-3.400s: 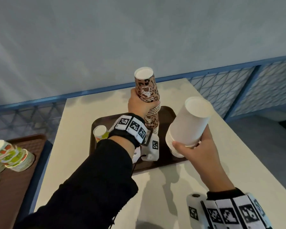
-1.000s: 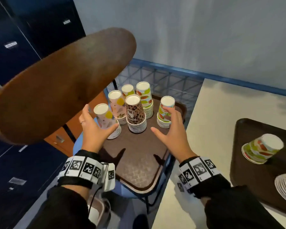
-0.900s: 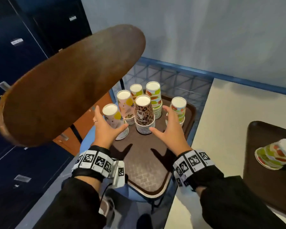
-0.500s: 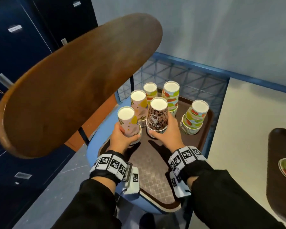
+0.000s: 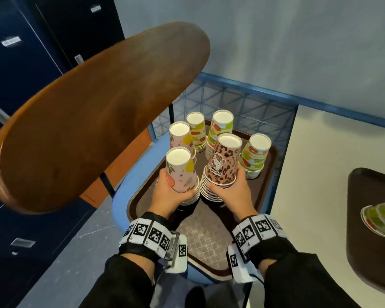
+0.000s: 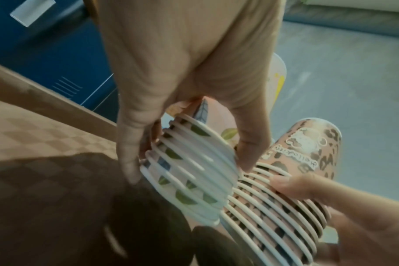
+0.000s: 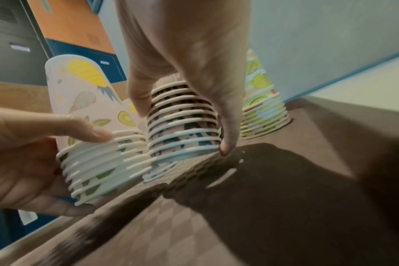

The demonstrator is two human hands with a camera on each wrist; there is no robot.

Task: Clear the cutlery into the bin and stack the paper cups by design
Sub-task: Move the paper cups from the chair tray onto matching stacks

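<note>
**Two Hands, Two Cup Stacks**

The left hand (image 5: 169, 196) is curled round a pink fruit cup stack (image 5: 182, 172). The right hand (image 5: 229, 192) is curled round a leopard cup stack (image 5: 222, 165). Both stacks are upside down, with the white bottoms on top. They stand side by side at the near part of a brown tray (image 5: 207, 245), and their rims touch. In the wrist views both stacks lean a little, and their near edges look lifted off the tray.

Four more cup stacks stand behind them on the same tray. One is another pink fruit stack (image 5: 181, 138). Three are green and red stacks (image 5: 255, 155), one of them just beside the leopard stack.

The tray sits on a blue chair seat (image 5: 129, 185). A brown chair back (image 5: 93, 116) rises on the left. A pale counter (image 5: 316, 165) is on the right, with a second brown tray (image 5: 369, 218) on it. A green and red cup stack (image 5: 380, 216) lies on its side there.
</note>
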